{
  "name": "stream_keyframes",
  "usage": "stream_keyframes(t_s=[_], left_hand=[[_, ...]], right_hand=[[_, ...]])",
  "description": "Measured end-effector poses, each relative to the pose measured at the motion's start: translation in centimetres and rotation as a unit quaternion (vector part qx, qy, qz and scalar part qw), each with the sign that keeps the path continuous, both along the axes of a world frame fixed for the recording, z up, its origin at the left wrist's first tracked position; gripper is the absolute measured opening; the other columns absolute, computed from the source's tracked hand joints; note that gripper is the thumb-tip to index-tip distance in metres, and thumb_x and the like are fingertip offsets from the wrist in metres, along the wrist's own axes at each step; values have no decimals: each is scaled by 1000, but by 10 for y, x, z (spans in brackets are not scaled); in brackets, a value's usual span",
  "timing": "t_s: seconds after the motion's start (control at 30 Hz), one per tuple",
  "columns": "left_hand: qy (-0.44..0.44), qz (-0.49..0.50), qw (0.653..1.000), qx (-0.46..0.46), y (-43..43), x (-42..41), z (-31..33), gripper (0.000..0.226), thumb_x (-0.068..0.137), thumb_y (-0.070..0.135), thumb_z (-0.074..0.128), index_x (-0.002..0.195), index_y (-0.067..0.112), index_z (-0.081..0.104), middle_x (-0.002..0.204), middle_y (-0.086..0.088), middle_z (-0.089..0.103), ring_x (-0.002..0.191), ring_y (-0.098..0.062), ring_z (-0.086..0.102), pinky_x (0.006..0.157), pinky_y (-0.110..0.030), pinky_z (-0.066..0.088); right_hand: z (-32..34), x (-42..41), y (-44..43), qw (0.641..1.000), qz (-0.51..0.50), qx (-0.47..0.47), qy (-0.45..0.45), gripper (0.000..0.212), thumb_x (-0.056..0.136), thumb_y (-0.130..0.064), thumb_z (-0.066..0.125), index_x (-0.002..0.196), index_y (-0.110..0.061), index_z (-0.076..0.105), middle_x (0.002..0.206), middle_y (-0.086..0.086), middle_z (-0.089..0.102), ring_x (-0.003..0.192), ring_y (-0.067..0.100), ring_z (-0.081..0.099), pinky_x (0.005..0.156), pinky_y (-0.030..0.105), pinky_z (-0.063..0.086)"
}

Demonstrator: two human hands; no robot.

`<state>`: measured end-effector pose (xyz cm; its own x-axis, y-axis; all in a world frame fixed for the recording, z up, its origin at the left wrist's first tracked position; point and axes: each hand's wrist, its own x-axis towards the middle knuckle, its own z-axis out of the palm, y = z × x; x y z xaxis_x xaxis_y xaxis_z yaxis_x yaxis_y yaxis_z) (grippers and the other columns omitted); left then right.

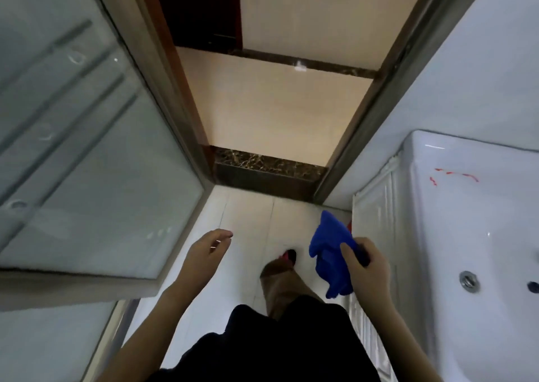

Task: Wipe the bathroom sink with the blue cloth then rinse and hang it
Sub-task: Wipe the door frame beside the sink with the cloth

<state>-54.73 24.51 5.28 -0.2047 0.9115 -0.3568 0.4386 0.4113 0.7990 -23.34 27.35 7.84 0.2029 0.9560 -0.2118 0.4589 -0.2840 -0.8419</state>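
My right hand point(368, 268) grips the bunched blue cloth point(331, 253) over the floor, just left of the white sink point(466, 206) at the right edge. Red marks point(455, 175) streak the sink's flat rim. Lower in the basin sit a metal overflow ring point(468, 280) and a dark hole. My left hand point(208, 249) hangs in the air over the floor tiles with relaxed fingers and holds nothing.
A frosted glass door point(87, 154) in a metal frame stands at the left. Ahead is a doorway with a dark marble threshold point(268, 171). A white ribbed cabinet point(376, 221) sits under the sink. My leg and a foot in a red shoe point(287, 257) are on the floor tiles.
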Motion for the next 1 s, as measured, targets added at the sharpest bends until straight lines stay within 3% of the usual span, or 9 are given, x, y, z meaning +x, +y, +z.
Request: stream_keyframes(t_s=[0.2,0.33,0.43,0.5,0.63,0.7,0.83,1.0], left_hand=[[2,-17,1000,-25,107,13,-13,16,97,20,55,106,21,67,108,8,68,96,-7,63,79,-11,43],[22,-18,999,-36,185,9,-2,16,98,18,53,102,28,64,105,6,68,97,-10,62,76,-11,42],[36,-18,999,-28,248,2,7,17,98,19,51,107,21,65,107,1,66,99,-17,61,85,-25,45],[48,-20,999,-16,289,-3,12,17,98,18,51,106,19,66,103,-1,67,97,-19,61,82,-28,44],[37,-58,997,-18,363,-10,18,17,98,19,51,105,21,66,102,-1,67,96,-17,62,80,-34,49],[30,-88,996,-16,397,-6,17,16,98,18,52,103,23,66,100,1,67,94,-14,61,77,-31,49],[19,-185,982,-18,464,19,11,15,98,15,52,102,22,66,100,10,63,92,-2,57,74,-21,42],[43,-381,924,2,546,66,4,14,96,14,56,100,19,68,95,1,69,82,-8,62,65,-12,43]], right_hand=[[-20,18,103,999,-31,-14,-9,11,90,-18,65,81,-13,60,71,12,61,65,31,60,64,51,51],[-12,18,177,999,-35,-6,27,9,90,-14,65,82,-13,61,72,11,62,65,30,60,60,47,49],[-8,15,229,999,-24,0,30,7,91,-18,65,85,-17,62,73,7,64,66,28,62,62,48,52],[-5,13,259,1000,-20,1,20,6,91,-21,64,86,-17,62,76,6,65,68,26,62,65,48,53],[3,7,304,999,-23,25,13,4,91,-20,65,89,-20,61,78,-1,64,67,11,61,60,30,51],[0,8,321,999,-45,24,3,8,91,-20,66,87,-23,60,76,-4,63,65,7,59,58,25,47],[-6,11,342,990,-141,16,-6,19,88,-17,69,80,-31,58,73,-3,63,66,12,60,58,27,47],[4,8,339,955,-296,23,-22,30,83,-7,70,70,-29,54,61,-8,53,59,6,51,54,14,35]])
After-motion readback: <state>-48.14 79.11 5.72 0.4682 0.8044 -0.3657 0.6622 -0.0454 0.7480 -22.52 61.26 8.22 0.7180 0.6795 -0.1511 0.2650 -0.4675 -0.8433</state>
